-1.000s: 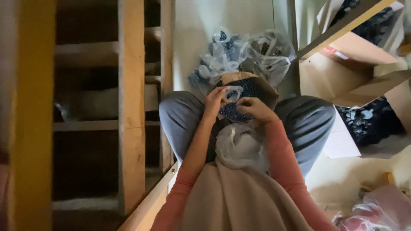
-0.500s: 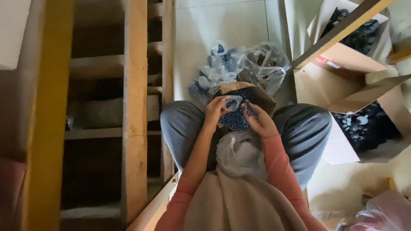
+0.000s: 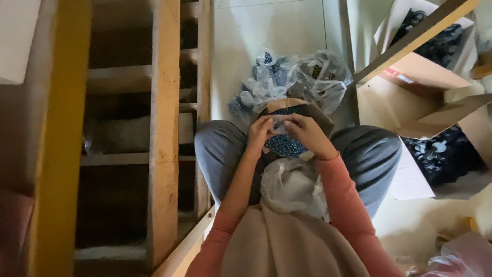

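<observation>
Where hands meet, small bag seemingly hidden

Thin clear plastic bags look glossy and crinkled. The small box is matt brown cardboard holding shiny dark blue beads. The shelf posts are rough bare wood.

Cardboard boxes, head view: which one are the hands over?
The small open box on the lap, filled with small dark blue pieces; both hands meet above it. The bigger boxes stand apart at the right.
</observation>
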